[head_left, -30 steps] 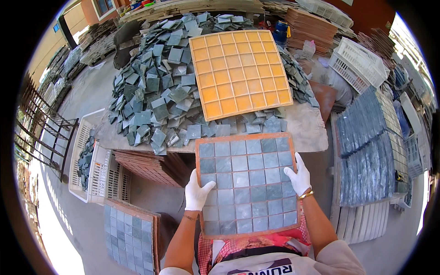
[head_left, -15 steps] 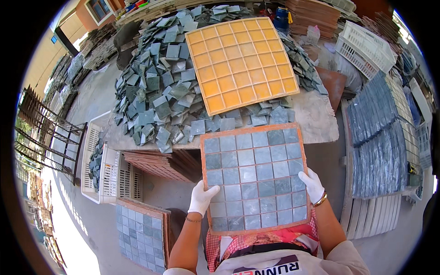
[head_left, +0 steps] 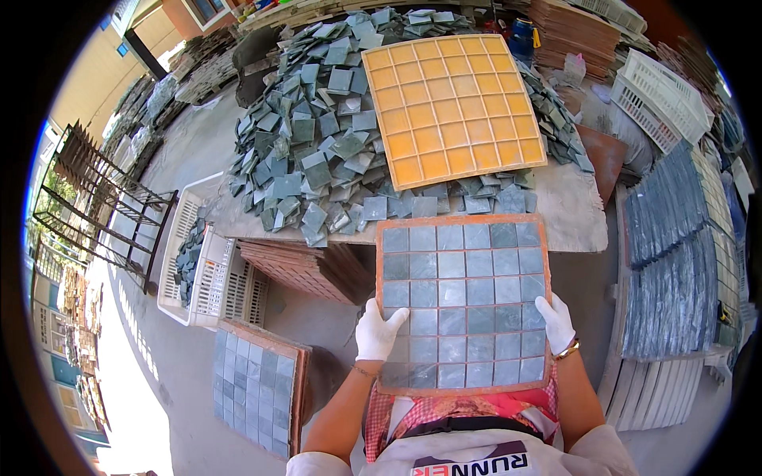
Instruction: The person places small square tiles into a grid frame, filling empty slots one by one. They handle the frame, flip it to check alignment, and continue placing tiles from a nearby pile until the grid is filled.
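Head view shows the tiled tray [head_left: 460, 220] turned squarer than a moment ago, its far rim overlapping the front of the table [head_left: 583, 214], left hand [head_left: 377, 329] and right hand [head_left: 558, 324] each pinching one side, so it remains held.

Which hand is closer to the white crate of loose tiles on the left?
Left. The left hand grips the left edge of the tiled board, to the right of the white crate; the right hand grips the opposite edge, farther away.
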Motion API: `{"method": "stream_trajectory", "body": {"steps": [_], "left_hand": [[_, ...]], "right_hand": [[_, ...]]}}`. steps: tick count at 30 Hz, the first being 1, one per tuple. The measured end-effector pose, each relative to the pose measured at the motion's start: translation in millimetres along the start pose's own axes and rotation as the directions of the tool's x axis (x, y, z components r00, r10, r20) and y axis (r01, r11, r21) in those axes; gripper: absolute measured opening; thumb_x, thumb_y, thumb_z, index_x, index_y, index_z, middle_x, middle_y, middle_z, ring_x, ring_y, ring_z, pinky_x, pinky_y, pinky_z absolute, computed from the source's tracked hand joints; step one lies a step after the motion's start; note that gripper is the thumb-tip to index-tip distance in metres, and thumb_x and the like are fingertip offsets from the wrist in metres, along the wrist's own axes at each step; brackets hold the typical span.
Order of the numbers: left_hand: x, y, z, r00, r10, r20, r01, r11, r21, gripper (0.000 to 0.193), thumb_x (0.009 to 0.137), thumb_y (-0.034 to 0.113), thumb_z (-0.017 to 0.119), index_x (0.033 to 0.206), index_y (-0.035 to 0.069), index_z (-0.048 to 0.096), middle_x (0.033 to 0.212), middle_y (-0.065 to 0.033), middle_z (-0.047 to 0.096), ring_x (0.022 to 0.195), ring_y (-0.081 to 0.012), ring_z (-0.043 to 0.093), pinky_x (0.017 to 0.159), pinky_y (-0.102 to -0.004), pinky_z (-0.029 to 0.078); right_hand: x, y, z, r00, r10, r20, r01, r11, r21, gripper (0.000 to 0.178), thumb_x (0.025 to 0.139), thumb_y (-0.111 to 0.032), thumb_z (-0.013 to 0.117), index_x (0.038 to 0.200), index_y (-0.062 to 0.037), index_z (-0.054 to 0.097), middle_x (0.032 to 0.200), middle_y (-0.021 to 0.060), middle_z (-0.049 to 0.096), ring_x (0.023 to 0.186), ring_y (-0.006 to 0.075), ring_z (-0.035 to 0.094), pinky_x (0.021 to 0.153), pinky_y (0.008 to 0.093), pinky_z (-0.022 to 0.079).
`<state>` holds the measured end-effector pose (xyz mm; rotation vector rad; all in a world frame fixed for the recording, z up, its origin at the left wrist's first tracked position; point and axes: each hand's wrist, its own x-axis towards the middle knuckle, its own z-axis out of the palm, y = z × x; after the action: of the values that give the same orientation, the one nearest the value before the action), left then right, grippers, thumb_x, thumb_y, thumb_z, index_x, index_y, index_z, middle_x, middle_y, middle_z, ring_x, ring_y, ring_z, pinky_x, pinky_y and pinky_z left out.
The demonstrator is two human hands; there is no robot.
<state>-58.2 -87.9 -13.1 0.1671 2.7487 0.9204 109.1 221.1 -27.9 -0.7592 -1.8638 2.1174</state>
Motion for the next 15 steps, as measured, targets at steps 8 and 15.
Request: {"method": "stream_trajectory", "body": {"steps": [8, 15], "left_hand": [[-38, -47, -19, 0.955, 0.070, 0.289, 0.068, 0.895, -0.441, 0.020, 0.084, 0.013, 0.062, 0.096, -0.002, 0.058, 0.085, 0.0005, 0.056, 0.077, -0.0081, 0.048, 0.070, -0.0243, 0.042], [-33, -48, -12, 0.970, 0.033, 0.242, 0.046, 0.948, -0.314, 0.018, 0.083, 0.014, 0.065, 0.086, -0.001, 0.055, 0.075, 0.0018, 0.048, 0.072, -0.0069, 0.042, 0.063, -0.0257, 0.040]], "right_hand": [[-7, -2, -1, 1.000, 0.001, -0.003, -0.001, 1.000, 0.017, 0.039, 0.094, -0.021, 0.053, 0.120, 0.0068, 0.054, 0.111, 0.0058, 0.061, 0.099, 0.0117, 0.054, 0.087, 0.0266, 0.041], [-5, 6, -2, 0.999, 0.009, -0.031, -0.010, 1.000, -0.028, 0.038, 0.093, -0.019, 0.054, 0.121, 0.0061, 0.054, 0.111, 0.0059, 0.061, 0.099, 0.0122, 0.055, 0.088, 0.0265, 0.042]]}}
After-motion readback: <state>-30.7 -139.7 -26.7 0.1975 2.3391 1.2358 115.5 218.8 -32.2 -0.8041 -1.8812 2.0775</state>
